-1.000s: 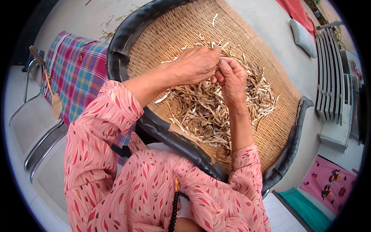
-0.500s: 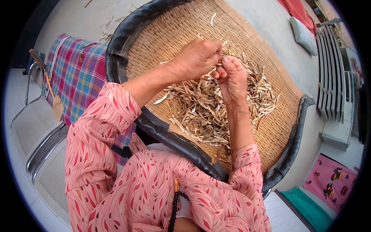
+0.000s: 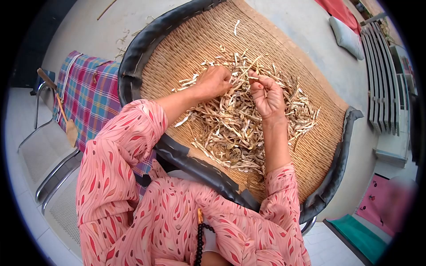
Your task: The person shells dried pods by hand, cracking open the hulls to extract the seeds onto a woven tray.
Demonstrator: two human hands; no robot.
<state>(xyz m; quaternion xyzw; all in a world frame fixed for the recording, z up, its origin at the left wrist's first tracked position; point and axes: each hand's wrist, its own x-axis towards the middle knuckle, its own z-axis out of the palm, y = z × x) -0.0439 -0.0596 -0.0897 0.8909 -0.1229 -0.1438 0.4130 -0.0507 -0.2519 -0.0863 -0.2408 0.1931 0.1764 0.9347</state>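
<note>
A heap of dry, pale brown bean pods (image 3: 239, 128) lies on a woven winnowing tray (image 3: 191, 53) with a black padded rim. At the heap's left upper side, my left hand (image 3: 214, 82) is down among the pods with its fingers curled. Its fingertips are hidden, so what they grip does not show. My right hand (image 3: 269, 96) is held over the heap's upper right, palm partly turned up and fingers folded in a pinch. A thin pale pod shows at its thumb and fingertips.
Metal chairs (image 3: 44, 142) stand at the left, with a plaid cloth (image 3: 88, 95) and a wooden-handled paddle (image 3: 71, 133) beside them. A cushion (image 3: 346, 37) and slatted grey furniture (image 3: 379, 80) are at the right. A stick (image 3: 106, 9) lies on the floor at the upper left.
My hands were together above the heap and have come apart. The left has moved down and left into the pods; the right has dropped slightly. The view has shifted a little.
</note>
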